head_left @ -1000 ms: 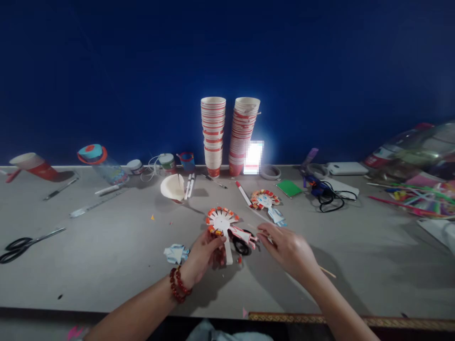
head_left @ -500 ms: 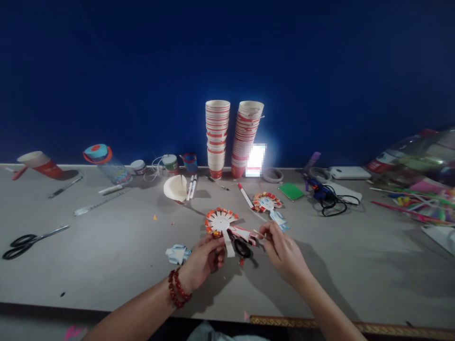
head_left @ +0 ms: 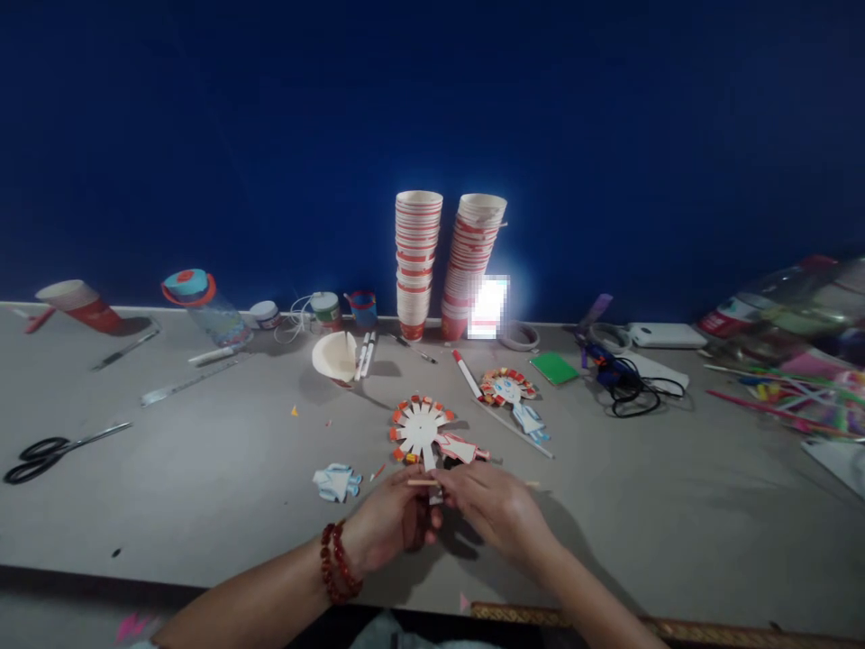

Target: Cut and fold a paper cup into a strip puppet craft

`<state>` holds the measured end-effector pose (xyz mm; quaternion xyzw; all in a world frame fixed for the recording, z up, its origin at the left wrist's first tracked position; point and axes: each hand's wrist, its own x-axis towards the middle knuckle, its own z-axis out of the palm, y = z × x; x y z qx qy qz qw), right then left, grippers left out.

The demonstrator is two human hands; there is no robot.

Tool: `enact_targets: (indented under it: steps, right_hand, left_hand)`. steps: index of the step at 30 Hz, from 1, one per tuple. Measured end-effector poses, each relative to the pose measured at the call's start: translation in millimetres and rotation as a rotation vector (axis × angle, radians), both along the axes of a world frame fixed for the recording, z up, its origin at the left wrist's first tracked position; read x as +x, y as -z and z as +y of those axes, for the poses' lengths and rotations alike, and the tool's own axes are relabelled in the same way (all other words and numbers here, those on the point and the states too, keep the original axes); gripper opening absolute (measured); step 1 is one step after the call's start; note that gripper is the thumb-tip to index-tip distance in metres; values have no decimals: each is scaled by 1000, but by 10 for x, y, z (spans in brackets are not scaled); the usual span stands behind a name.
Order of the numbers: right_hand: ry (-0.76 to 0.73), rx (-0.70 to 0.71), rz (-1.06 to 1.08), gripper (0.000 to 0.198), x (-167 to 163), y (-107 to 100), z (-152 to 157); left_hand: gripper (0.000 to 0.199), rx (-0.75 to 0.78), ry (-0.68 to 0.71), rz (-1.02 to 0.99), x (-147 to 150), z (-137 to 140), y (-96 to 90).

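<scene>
My left hand point(head_left: 392, 518), with a red bead bracelet, pinches the hanging strip of a round paper cut-out point(head_left: 420, 431) whose fringed rim is tipped orange and red. My right hand point(head_left: 504, 505) is closed on a thin wooden stick point(head_left: 422, 482) that lies across this strip. Both hands' fingers meet there. Just beyond my right fingers is a pink-outlined paper body point(head_left: 460, 447), with a black object partly hidden below it. A blue-outlined paper body point(head_left: 336, 483) lies left of my left hand.
A paper doll point(head_left: 505, 389) with a fringed head lies beyond my right hand, beside a red-capped marker point(head_left: 467, 375). Two tall paper cup stacks point(head_left: 414, 261) stand at the wall. Scissors point(head_left: 50, 455) lie left; a glue gun point(head_left: 608, 370) with its cable lies right.
My right hand has moved left with the stick, from beside the pink-outlined body onto the paper strip. The hands now touch, and the strip's lower end is partly covered.
</scene>
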<state>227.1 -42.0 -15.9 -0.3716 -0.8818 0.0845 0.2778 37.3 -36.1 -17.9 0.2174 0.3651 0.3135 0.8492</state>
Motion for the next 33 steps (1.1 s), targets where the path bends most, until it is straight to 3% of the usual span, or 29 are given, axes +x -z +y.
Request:
enact_targets:
  steps: [6, 13, 21, 24, 33]
  right_hand:
    - [165, 10, 20, 22, 78, -112, 37]
    - [-10, 139, -113, 21, 155, -241, 160]
    - [-11, 234, -205, 18, 161, -148, 157]
    - [-16, 224, -232, 14, 151, -106, 161]
    - [0, 198, -218, 9, 96, -6, 161]
  left_hand:
    - [22, 88, 6, 41, 2, 70, -2]
    - [27, 70, -4, 70, 14, 157, -4]
    - [27, 90, 24, 115, -36, 210, -42]
    - [27, 108, 80, 121, -38, 209, -44]
    - [36, 141, 80, 115, -38, 203, -61]
